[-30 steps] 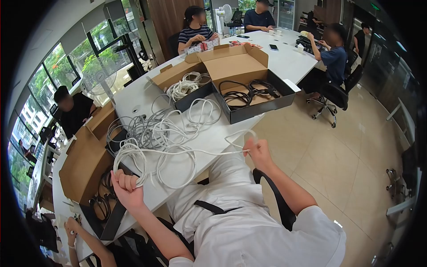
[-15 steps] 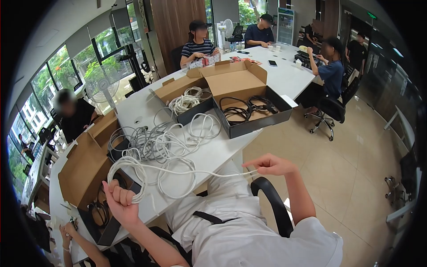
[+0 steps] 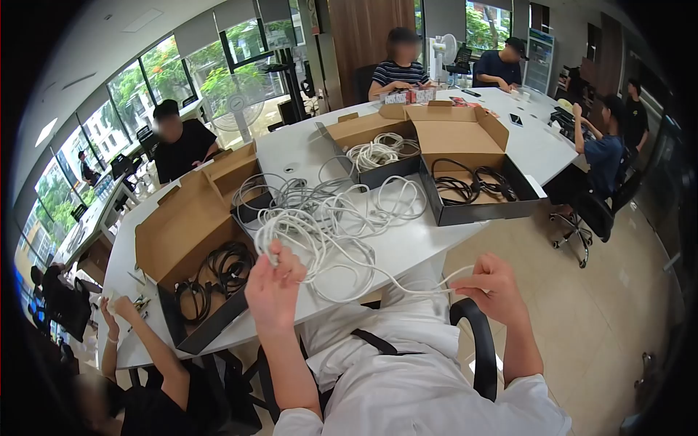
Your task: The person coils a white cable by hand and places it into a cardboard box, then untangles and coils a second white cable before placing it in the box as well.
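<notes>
Two-handed, held one white cable (image 3: 280, 219) at the near side of the white table (image 3: 273, 149), partly looped above the tabletop and partly drawn out to the right. Curled the left hand (image 3: 276, 280) half closed about the near side of the loops, with fingers bent and thumb uppermost. Pinched the strand with the right hand (image 3: 494, 291), closing thumb and forefinger on it. Ran the drawn-out length, with a slight sag along its long axis, from the loops down and rightward over the table edge and above the white trousers (image 3: 407, 323) to the right fingertips. Arched a short piece up and rightward there, beside the forefinger; could not make out the tip. Spread the loops, tilted, away from the left fingers toward a tangle of grey cables (image 3: 287, 190). Saw just left of the left hand an open cardboard box (image 3: 178, 218) with black cables (image 3: 225, 272) inside, and beyond the tangle a second box (image 3: 385, 175) of pale cables (image 3: 382, 152) beside a third box (image 3: 494, 212) of dark cables (image 3: 465, 190).
</notes>
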Available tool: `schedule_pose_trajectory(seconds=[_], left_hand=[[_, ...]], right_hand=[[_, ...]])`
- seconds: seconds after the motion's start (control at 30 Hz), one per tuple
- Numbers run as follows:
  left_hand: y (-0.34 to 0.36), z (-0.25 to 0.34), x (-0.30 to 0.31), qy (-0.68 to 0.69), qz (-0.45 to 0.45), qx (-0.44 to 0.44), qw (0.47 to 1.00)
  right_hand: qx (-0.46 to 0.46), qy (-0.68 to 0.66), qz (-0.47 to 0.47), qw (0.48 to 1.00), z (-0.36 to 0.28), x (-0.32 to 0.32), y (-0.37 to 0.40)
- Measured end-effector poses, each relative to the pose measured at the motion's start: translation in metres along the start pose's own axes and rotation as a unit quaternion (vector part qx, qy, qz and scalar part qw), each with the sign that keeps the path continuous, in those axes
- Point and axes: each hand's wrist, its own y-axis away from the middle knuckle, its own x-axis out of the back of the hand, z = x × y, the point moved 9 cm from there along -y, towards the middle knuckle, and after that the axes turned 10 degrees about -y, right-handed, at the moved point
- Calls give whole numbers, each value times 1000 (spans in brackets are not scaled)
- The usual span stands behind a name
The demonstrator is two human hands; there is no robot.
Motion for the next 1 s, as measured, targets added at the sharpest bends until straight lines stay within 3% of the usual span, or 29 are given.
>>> schedule_pose_trajectory(seconds=[0.3, 0.4, 0.5, 0.73, 0.83, 1.0], left_hand=[[2, -79, -45, -126, -138, 170, 968], [0, -95, -43, -144, -154, 189, 959], [-3, -86, -31, -150, -119, 191, 963], [-10, -71, -25, -44, -82, 211, 973], [-11, -83, -30, 52, -146, 233, 960], [-4, -97, -34, -47, -96, 226, 968]], right_hand=[[172, -76, -95, 978, -68, -25, -38], [216, -36, -103, 970, -76, -35, -49], [212, 77, -41, 973, -54, -23, -61], [135, -29, -100, 985, -28, -37, -63], [117, -91, -115, 982, -20, -51, -61], [103, -180, -134, 969, -17, -62, -60]])
